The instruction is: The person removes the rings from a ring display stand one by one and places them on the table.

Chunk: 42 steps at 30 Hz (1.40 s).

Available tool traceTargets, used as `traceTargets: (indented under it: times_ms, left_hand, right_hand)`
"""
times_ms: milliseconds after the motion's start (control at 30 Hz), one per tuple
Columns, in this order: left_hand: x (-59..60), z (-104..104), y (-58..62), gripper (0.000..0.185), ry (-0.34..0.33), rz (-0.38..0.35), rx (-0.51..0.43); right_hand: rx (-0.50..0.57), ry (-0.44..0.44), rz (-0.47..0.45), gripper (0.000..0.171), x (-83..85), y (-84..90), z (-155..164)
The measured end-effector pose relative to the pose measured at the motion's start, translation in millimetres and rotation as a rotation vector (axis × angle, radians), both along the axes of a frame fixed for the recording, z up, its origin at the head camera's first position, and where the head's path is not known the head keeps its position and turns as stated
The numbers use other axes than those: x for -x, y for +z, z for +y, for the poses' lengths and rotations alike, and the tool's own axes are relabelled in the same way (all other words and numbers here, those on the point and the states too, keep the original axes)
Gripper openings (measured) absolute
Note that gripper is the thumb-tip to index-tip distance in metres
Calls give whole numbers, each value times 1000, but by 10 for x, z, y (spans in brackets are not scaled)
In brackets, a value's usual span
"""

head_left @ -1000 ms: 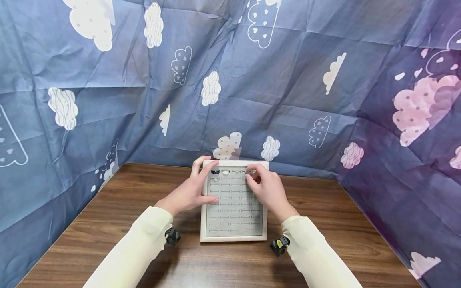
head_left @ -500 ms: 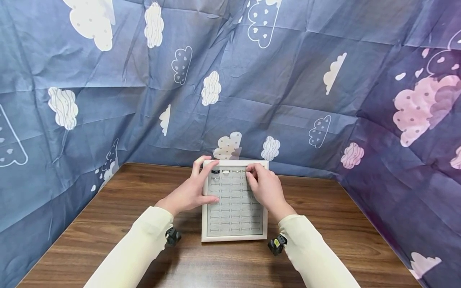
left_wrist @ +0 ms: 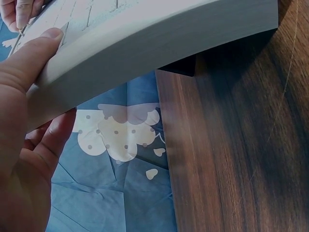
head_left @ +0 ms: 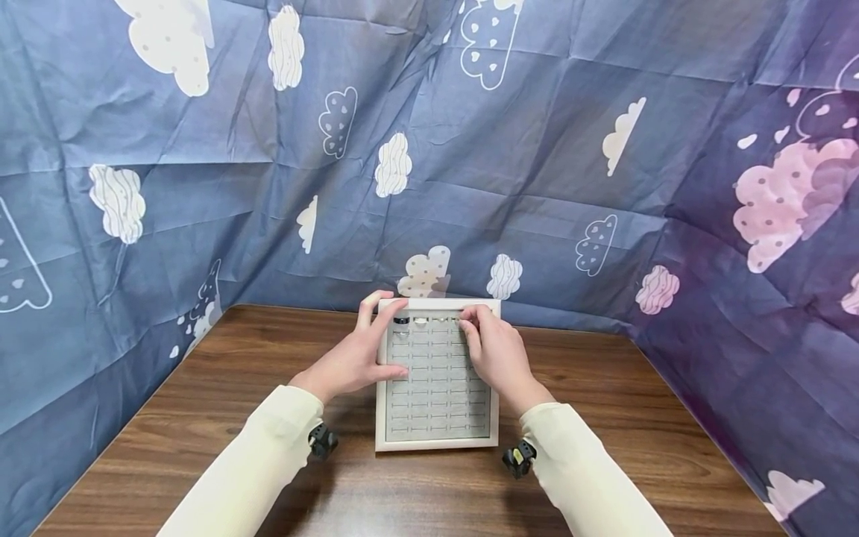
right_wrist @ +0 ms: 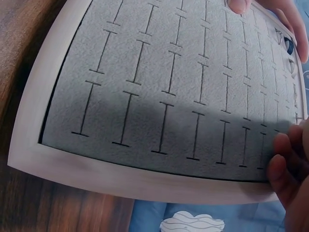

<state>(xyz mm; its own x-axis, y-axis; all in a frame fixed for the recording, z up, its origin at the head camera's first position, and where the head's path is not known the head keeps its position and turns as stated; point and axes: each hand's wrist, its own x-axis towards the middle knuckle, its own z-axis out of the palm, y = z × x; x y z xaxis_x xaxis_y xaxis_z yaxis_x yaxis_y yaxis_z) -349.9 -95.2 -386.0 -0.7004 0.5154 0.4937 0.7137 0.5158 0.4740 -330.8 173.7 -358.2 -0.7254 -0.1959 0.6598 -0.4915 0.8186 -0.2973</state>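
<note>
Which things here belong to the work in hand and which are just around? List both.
In use: ring tray, the rings in its top row, left hand holding the tray's edge, right hand at the top row.
Around: wooden table, cloud-print cloth.

Colours and patterns

Tray [head_left: 381, 418]: off-white frame, grey felt pad cut with dark slot lines. Table [head_left: 604, 418]: dark brown wood grain. Cloth [head_left: 537, 149]: slate blue, white and pink clouds, some dotted, some wavy-lined. Sleeves [head_left: 255, 462]: pale cream.
</note>
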Motion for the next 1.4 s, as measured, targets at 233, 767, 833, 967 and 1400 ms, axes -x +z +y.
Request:
traceTargets:
  times_ms: [233, 767, 833, 967, 1400]
  left_hand:
    - [9, 1, -2, 106, 8, -20, 6]
    - [13, 3, 9, 107, 3, 14, 7]
    - [10, 0, 7, 107, 2, 15, 6]
    - [7, 0, 3, 108, -2, 13, 4]
    - [1, -9, 26, 107, -8, 11, 9]
  right_hand:
    - [34, 45, 54, 7, -1, -40, 32]
    - [92, 67, 76, 8, -158, -14, 246]
    - [95, 62, 94, 8, -165, -30, 300]
    - [105, 45, 126, 8, -169, -64, 419]
    - [84, -8, 70, 7, -239, -113, 771]
